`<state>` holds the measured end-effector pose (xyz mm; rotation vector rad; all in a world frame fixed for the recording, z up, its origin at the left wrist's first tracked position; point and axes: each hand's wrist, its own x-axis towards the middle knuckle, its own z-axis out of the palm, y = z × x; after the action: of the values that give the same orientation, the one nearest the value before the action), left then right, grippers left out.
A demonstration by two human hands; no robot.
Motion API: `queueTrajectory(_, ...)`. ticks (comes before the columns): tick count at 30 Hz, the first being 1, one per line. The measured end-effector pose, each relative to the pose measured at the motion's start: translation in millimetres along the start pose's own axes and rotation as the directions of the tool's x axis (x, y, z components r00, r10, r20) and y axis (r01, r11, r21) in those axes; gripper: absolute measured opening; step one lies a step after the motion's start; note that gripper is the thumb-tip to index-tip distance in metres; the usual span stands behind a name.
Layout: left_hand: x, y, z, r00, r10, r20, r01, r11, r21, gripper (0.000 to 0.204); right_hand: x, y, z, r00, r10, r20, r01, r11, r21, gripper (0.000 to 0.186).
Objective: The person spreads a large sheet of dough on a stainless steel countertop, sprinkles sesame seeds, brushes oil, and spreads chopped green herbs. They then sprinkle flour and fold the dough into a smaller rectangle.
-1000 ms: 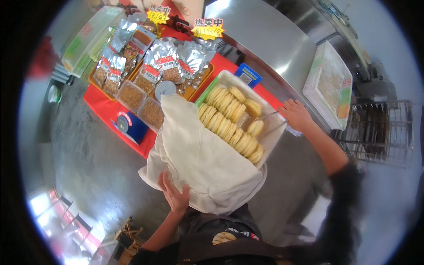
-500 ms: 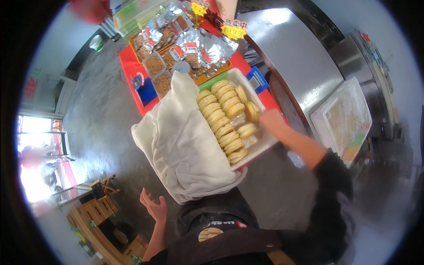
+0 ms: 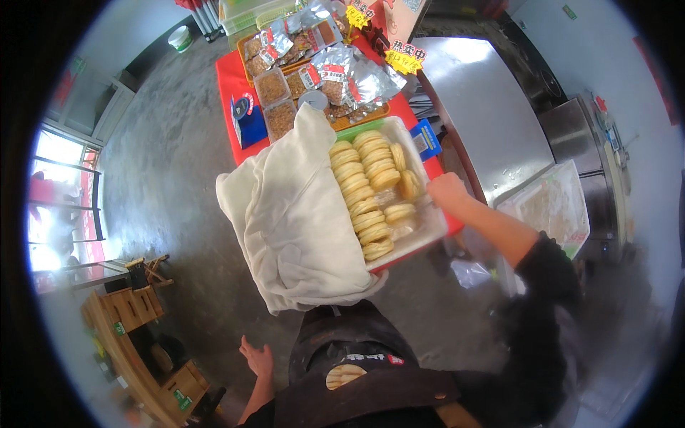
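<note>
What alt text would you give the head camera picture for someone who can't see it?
Rows of round, pale-yellow pastries fill much of a white box, partly covered by a cream cloth. The person's right hand is at the box's right edge; the left hand is open, apart from everything. Silver packets lie beyond the box.

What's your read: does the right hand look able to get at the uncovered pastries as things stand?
Probably yes: the right hand is beside the white box, close to the pastries, and the cloth lies to their left, leaving their tops bare.
</note>
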<state>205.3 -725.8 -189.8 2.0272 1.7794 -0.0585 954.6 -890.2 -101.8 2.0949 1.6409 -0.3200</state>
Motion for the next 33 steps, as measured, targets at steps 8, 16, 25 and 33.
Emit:
queueTrajectory(8,6,1,2,0.999,0.046,0.011,-0.046,0.998,-0.034,0.085,3,-28,34,0.992,0.120,-0.022,-0.121,0.992,-0.031,0.012)
queueTrajectory(16,-5,46,4,0.996,0.028,-0.080,-0.040,0.987,-0.159,0.080,-14,19,-26,0.981,0.081,-0.178,-0.078,0.997,0.023,0.019)
queueTrajectory(25,0,178,34,0.905,-0.135,-0.404,-0.058,0.900,-0.431,0.073,69,35,-4,0.970,-0.136,-0.202,0.115,0.987,-0.111,0.006)
queueTrajectory(33,-7,254,6,0.911,-0.140,-0.387,-0.006,0.936,-0.352,0.073,61,36,-23,0.977,-0.113,-0.182,0.089,0.987,-0.136,0.009)
